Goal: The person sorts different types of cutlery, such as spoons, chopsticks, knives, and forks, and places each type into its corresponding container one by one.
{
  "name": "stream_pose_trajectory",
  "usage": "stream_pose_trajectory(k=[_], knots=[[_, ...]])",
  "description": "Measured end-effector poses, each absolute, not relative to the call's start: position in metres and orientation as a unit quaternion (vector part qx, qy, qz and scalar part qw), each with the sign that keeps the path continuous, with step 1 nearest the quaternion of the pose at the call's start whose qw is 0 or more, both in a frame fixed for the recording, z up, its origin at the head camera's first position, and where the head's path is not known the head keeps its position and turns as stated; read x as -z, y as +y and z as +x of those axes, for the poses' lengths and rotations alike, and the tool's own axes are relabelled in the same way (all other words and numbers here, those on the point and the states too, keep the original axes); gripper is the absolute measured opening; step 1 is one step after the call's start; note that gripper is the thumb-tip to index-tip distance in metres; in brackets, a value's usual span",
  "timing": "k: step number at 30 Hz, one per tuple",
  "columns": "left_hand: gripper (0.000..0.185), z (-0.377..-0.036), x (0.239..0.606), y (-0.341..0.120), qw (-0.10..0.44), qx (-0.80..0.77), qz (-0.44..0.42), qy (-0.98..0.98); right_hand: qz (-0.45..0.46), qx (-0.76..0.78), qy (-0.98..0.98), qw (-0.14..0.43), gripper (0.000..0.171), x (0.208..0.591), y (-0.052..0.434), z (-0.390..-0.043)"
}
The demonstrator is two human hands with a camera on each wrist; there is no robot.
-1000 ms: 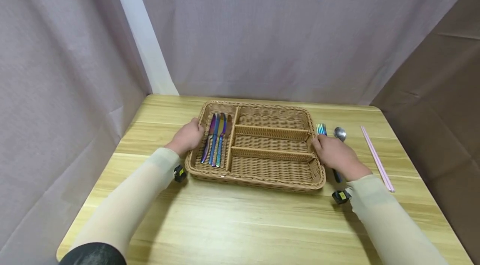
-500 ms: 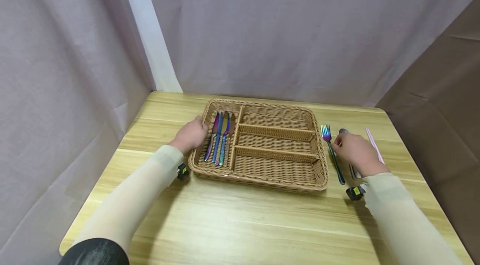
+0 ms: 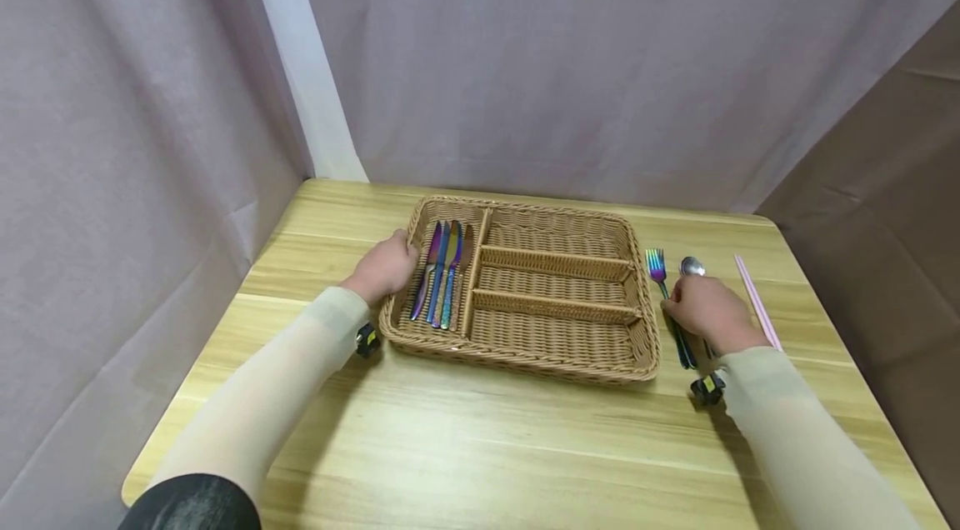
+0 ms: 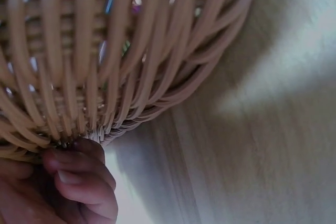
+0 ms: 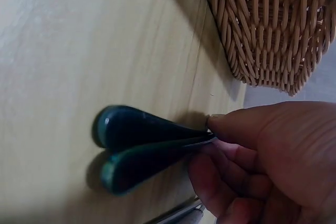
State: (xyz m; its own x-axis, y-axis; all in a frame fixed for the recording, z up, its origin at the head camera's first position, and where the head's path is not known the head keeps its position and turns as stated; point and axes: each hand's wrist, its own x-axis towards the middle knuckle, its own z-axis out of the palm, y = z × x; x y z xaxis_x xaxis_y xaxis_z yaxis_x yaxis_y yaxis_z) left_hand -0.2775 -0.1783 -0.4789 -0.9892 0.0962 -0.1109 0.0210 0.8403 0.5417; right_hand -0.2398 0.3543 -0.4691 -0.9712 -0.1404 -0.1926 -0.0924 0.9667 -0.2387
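In the head view a wicker cutlery basket (image 3: 558,363) with dividers stands on the wooden table. My left hand (image 3: 385,266) grips its left rim; in the left wrist view the curled fingers (image 4: 84,177) are at the woven edge. Several iridescent knives (image 3: 442,280) lie in the left compartment. To the right of the basket, my right hand (image 3: 712,313) pinches the forks (image 3: 656,265) by their handles. Two dark, rounded handle ends (image 5: 142,129) stick out from between thumb and fingers in the right wrist view. The fingers partly hide the handles.
Just right of the forks lies a spoon (image 3: 692,266), its handle mostly behind my right hand. Pink chopsticks (image 3: 757,301) lie farther right. Grey curtain (image 3: 525,63) hangs behind the wooden table (image 3: 487,447), and a brown cloth (image 3: 885,205) borders the right side.
My right hand has let go of the basket's right rim, moved right toward the spoon, then back slightly left onto the fork handles. The left hand has stayed on the basket.
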Motion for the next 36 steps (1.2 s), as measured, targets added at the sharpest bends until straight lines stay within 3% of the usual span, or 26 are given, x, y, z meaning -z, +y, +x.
stream_pose_trajectory(k=[36], knots=[[0.059, -0.277, 0.478, -0.178, 0.069, -0.290, 0.040, 0.954, -0.061, 0.110, 0.992, 0.034, 0.026, 0.440, 0.354, -0.235]])
